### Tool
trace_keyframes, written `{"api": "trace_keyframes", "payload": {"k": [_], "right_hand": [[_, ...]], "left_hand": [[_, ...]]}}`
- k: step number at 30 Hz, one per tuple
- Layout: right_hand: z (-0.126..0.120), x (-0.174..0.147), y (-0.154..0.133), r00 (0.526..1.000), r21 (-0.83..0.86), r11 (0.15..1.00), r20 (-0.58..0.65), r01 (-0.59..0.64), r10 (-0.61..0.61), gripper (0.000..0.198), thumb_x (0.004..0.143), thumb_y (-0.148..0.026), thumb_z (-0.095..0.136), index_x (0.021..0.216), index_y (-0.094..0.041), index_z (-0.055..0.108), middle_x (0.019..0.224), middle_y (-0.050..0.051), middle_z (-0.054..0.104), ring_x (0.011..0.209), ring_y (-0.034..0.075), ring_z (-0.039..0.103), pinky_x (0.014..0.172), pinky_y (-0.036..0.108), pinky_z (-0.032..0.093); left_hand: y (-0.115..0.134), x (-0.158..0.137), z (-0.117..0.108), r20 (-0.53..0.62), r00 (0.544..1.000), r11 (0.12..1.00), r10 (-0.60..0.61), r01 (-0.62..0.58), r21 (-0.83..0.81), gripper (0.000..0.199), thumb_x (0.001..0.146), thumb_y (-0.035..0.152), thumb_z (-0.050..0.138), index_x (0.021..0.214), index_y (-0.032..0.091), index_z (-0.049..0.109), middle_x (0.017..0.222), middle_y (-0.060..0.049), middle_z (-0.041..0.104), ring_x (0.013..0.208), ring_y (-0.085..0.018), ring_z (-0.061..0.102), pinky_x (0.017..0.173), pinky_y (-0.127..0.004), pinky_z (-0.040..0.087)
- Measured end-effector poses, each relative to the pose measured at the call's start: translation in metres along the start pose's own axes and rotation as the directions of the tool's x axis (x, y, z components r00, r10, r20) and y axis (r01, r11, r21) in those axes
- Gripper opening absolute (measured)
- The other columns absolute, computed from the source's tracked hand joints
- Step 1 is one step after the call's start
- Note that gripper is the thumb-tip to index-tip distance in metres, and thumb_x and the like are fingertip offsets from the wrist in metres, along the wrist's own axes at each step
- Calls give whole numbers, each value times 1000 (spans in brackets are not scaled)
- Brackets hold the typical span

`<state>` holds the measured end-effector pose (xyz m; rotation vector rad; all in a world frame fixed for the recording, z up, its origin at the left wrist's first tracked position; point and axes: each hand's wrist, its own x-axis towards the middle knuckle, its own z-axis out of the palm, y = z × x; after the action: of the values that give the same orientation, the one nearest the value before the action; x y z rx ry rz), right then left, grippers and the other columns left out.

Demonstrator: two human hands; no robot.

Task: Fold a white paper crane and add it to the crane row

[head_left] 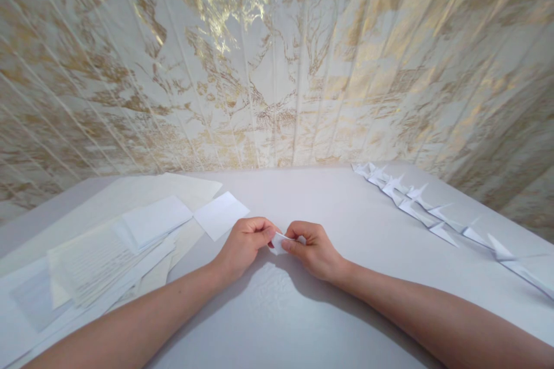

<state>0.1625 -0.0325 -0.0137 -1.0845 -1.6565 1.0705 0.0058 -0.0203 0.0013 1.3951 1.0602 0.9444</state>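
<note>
Between my two hands is a small folded piece of white paper, held just above the table in the middle of the view. My left hand pinches its left side between thumb and fingers. On the other side, my right hand grips the paper with the thumb in front and curled fingers behind. Much of the paper is covered by my fingers, so its exact folds cannot be made out. A white square sheet lies flat just beyond my left hand.
Rows of folded white paper cranes stand along the right side of the pale table. To the left lie a stack of white paper and overlapping sheets with lines of writing. A gold-patterned curtain hangs behind the table.
</note>
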Motion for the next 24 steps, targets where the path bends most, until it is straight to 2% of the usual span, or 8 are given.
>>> {"api": "trace_keyframes", "payload": {"k": [4,6,9,14,18,24], "right_hand": [[2,2,-1,987,200,969,-45,-144,156,25,62,-34,60,51,-17,47,47,-5,39,46,8,32,47,23,23],[3,2,-2,969,319,926,-76,-200,235,27,61,-37,64,53,-16,48,46,-6,40,44,7,31,46,23,22],[6,0,-6,955,425,876,-78,-227,285,30,60,-41,66,56,-14,53,48,-4,45,45,7,34,47,23,23],[6,0,-6,969,418,887,-56,-196,241,30,57,-39,71,65,-13,58,56,-2,53,51,8,42,51,23,30],[5,3,-2,970,397,901,-89,-175,227,30,53,-35,74,61,-15,53,52,-6,49,49,7,40,50,22,30],[7,3,0,971,355,923,-126,-146,202,26,56,-31,69,57,-16,48,49,-7,44,47,6,36,48,21,27]], "left_hand": [[0,-1,1,34,999,997,41,-39,-64,24,72,35,54,63,14,60,58,-1,57,57,-12,48,57,-23,36],[0,-1,3,57,997,997,59,-56,-51,19,67,33,62,70,15,58,62,2,55,60,-11,48,58,-22,37],[-3,-1,5,78,996,999,53,-53,-6,23,60,28,69,73,16,54,63,4,51,59,-10,46,55,-21,35],[-5,1,3,46,999,996,20,-24,89,24,65,33,62,61,16,46,54,6,43,51,-8,36,49,-20,27],[-3,1,2,87,996,972,6,-27,235,23,62,28,61,53,17,42,50,8,37,49,-7,32,47,-20,24],[-3,-1,9,72,997,984,33,-45,172,19,60,28,62,60,17,46,54,8,37,51,-8,34,48,-20,27]]}}
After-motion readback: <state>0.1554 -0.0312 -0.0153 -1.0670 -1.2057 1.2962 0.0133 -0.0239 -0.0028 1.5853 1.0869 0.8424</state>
